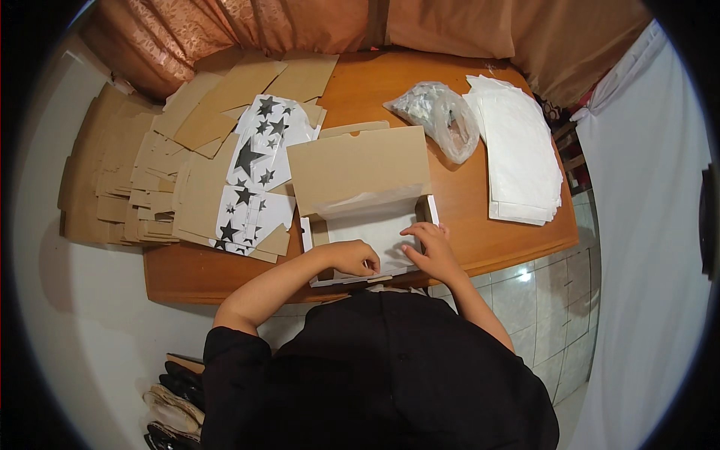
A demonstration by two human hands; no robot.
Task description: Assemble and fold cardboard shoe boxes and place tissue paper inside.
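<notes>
The open cardboard box [358, 196] lies at the surface's [517, 240] near edge. Both hands, left [354, 257] and right [430, 251], press flat on the white sheet [376, 231] inside it, gripping nothing. Smoothing outward from the box's middle should seat the sheet flat.

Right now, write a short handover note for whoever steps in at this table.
Left hand: curled on the near edge of the open cardboard box, pressing the white paper inside.
Right hand: flat on the same paper, near the box's right wall.
Box lid stands open, at the table's front edge.
Flat cardboard blanks and star sheets left; plastic bag and white paper stack right.
Done: box folded up, paper in. Left: lid not closed.
</notes>
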